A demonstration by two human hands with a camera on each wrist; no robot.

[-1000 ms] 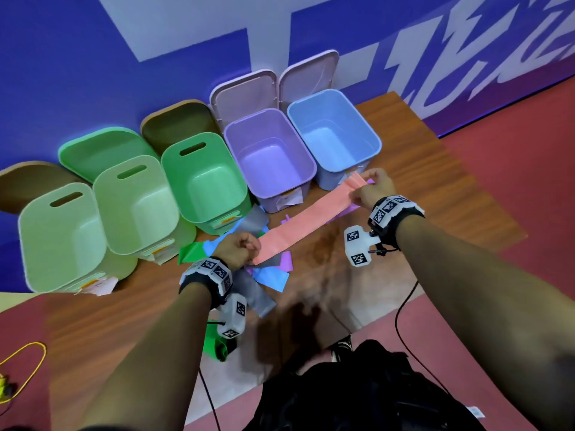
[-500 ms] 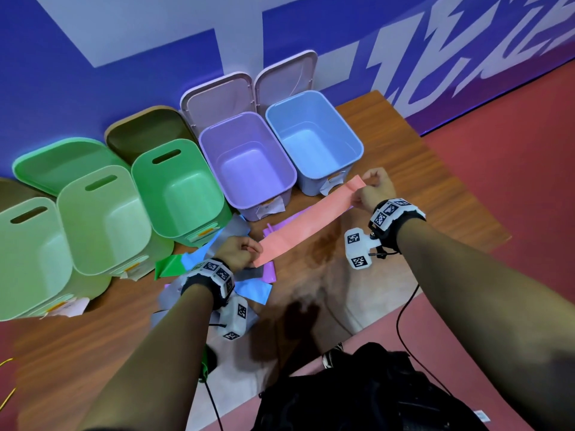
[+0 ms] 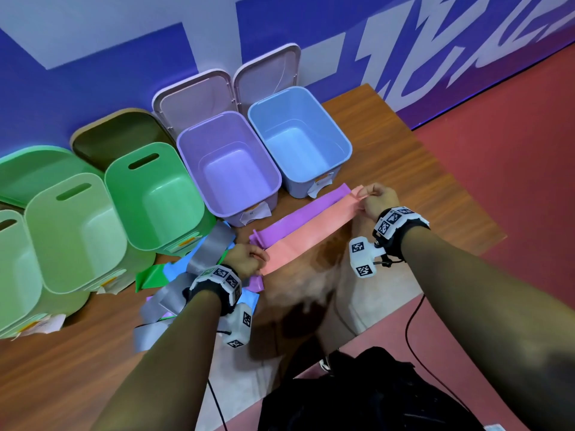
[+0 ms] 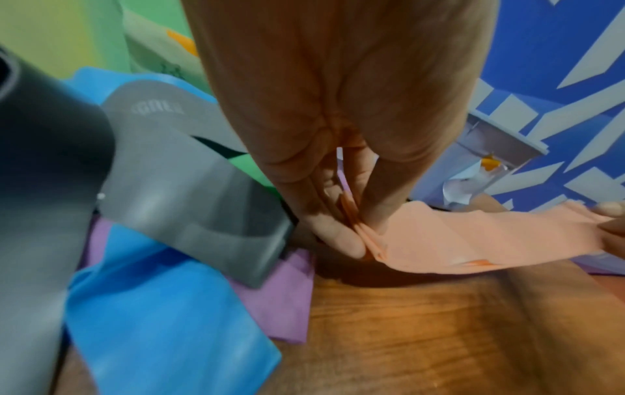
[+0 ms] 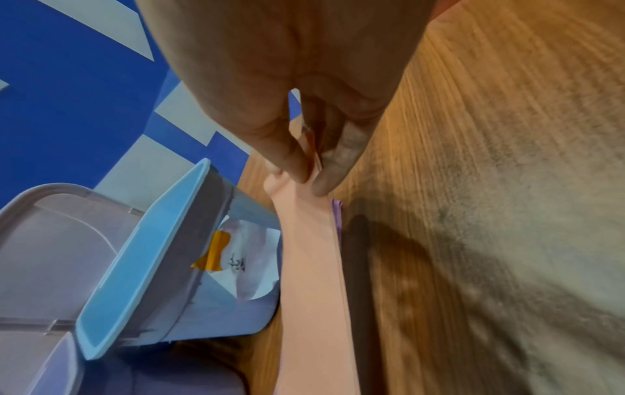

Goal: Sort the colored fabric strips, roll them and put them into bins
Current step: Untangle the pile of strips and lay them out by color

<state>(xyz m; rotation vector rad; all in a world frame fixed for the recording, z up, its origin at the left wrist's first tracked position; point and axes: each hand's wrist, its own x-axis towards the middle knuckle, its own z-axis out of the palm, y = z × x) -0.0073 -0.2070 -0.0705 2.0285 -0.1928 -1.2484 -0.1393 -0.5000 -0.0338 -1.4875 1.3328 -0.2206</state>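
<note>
Both hands — left hand (image 3: 247,260), right hand (image 3: 381,199) — pinching pink strip (image 3: 311,236)

we see a wooden table (image 3: 413,169) pushed against a blue wall (image 3: 93,88) painted with white shapes, and a red floor (image 3: 513,157) beyond its right edge. white paper labels (image 5: 250,264) with orange tape are stuck to the fronts of the containers, one bearing handwriting too small for us to read. below the table's near edge we make out a black bag (image 3: 357,393), and a thin black cable (image 3: 413,331) runs across the floor beside it.
</note>
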